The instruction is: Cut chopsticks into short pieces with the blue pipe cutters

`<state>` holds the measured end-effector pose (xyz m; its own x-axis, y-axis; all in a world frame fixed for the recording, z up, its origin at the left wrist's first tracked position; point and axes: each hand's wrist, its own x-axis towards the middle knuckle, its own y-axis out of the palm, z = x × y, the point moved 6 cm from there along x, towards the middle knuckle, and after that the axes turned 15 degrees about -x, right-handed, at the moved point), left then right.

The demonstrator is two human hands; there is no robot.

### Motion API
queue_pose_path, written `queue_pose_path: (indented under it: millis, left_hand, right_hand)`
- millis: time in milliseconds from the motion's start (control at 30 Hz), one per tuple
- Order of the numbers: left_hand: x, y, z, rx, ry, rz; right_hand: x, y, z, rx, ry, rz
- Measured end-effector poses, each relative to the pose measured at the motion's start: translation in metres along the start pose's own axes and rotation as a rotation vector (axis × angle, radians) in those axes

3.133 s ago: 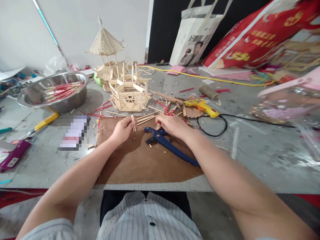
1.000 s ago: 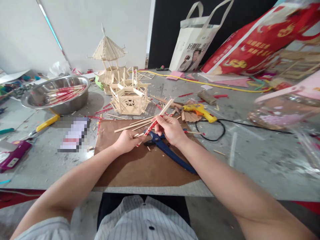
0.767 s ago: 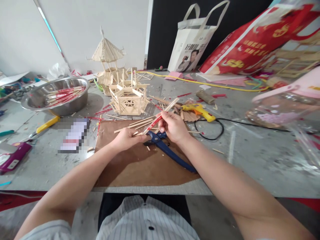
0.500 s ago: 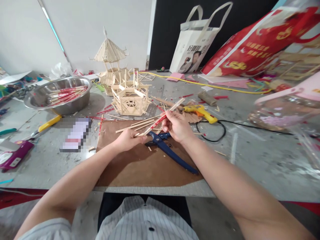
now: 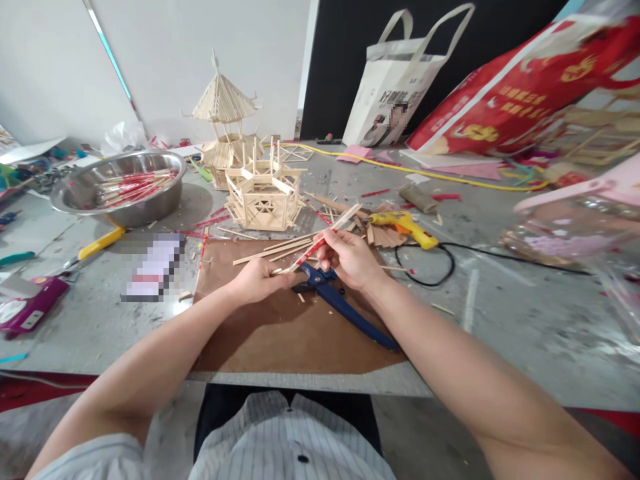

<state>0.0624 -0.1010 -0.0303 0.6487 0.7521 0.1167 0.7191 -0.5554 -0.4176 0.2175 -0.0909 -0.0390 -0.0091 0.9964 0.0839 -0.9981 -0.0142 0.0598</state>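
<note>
My left hand (image 5: 259, 280) is closed on the lower end of a pair of wooden chopsticks (image 5: 309, 252) in a red-printed clear wrapper. Farther up, my right hand (image 5: 349, 257) pinches the same chopsticks between thumb and fingers. They slant up to the right, and the wrapper's far end sticks out past my right hand. Just beneath lie blue-handled cutters (image 5: 353, 317), their jaws partly hidden by my hands. Several loose wooden sticks (image 5: 273, 251) lie behind my hands on a brown board (image 5: 245, 343).
Behind stand an open wooden stick frame (image 5: 265, 203) and a roofed stick pavilion (image 5: 223, 100). A steel bowl (image 5: 165, 193) of wrapped chopsticks and a phone (image 5: 153, 267) are on the left. On the right lies a yellow glue gun (image 5: 407, 228) with a black cord.
My right hand has shifted slightly down and left along with the wrapped chopsticks. My left hand keeps its hold at the lower end, and the view has tilted a little.
</note>
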Motion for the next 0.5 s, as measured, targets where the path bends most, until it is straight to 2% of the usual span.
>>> queue_pose_path:
  millis: [267,500]
  left_hand:
    - [0.001,0.001,0.008,-0.015,-0.054,-0.006]
    - [0.0,0.003,0.01,-0.012,-0.07,-0.008]
  right_hand:
    - [-0.005,0.017,-0.012,-0.009,0.069,0.105]
    - [-0.008,0.022,-0.012,-0.017,0.073,0.165]
